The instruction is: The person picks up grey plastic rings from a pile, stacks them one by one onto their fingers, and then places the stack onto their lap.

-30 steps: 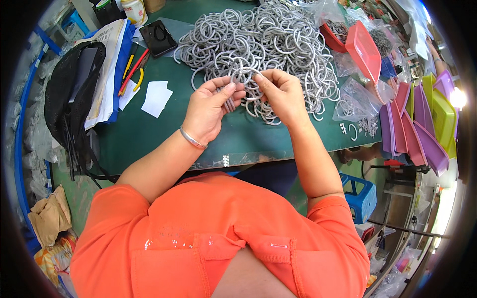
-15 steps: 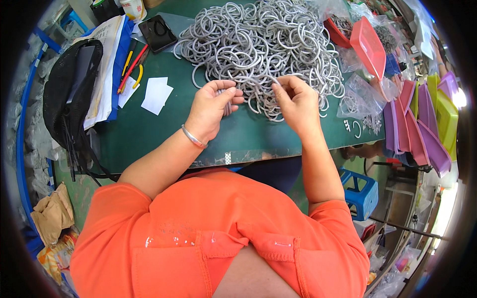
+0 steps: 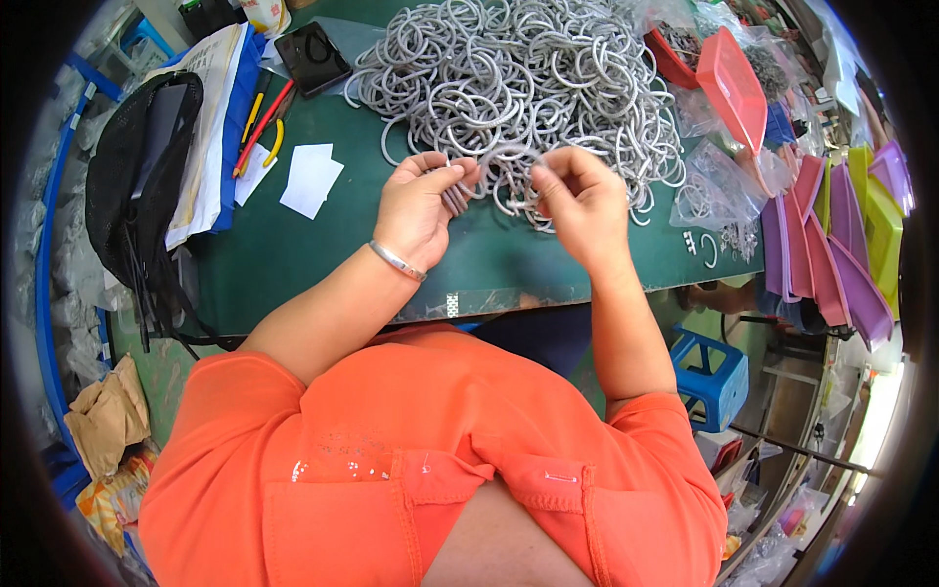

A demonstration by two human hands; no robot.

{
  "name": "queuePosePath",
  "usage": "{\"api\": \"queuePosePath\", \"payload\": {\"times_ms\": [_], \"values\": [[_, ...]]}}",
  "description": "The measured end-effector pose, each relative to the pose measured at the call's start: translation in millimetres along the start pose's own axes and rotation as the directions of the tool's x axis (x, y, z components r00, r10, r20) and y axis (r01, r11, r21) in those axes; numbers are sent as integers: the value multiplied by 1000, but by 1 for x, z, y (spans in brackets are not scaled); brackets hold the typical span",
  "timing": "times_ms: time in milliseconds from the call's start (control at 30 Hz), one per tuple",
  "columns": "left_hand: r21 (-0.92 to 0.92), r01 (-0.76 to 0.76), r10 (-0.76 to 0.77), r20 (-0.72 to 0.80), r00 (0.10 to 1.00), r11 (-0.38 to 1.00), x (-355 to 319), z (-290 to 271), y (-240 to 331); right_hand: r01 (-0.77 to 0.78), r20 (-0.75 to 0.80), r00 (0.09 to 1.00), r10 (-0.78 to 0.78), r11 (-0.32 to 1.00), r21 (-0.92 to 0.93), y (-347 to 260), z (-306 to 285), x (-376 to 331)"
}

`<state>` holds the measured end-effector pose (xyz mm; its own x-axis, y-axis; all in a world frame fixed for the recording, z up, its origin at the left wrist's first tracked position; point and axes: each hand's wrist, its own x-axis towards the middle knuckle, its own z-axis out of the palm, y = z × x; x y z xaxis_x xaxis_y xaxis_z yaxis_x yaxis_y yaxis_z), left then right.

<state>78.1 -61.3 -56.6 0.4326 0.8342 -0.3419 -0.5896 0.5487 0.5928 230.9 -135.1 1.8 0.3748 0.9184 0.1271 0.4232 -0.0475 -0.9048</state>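
Observation:
A big heap of silver wire rings (image 3: 518,78) covers the far part of the green table (image 3: 293,264). My left hand (image 3: 421,201), with a metal bangle on its wrist, pinches one end of a silver ring (image 3: 504,152) and also grips a small bundle of rings (image 3: 458,199) under its fingers. My right hand (image 3: 577,196) pinches the other end of the same ring. Both hands hover just in front of the heap, over the table's near middle.
White paper slips (image 3: 311,176), red and yellow pliers (image 3: 262,127), a black phone (image 3: 311,57) and a black mesh bag (image 3: 132,166) lie left. Red trays (image 3: 729,83), clear bags of parts (image 3: 714,191) and purple and green trays (image 3: 831,235) stand right. A blue stool (image 3: 709,377) sits below.
My hands have drawn slightly apart, with the single ring now stretched between them. The view has shifted a little; the heap stays put.

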Motion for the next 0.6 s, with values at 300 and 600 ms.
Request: {"api": "queuePosePath", "payload": {"times_ms": [300, 600], "values": [[76, -70, 60, 119, 991, 995, -30, 5, 23, 601, 163, 799, -579, 758, -252, -1, 22, 13], [-12, 69, -67, 115, 991, 998, -24, -7, 21, 710, 354, 656, -667, 385, -590, -3, 3, 98]]}}
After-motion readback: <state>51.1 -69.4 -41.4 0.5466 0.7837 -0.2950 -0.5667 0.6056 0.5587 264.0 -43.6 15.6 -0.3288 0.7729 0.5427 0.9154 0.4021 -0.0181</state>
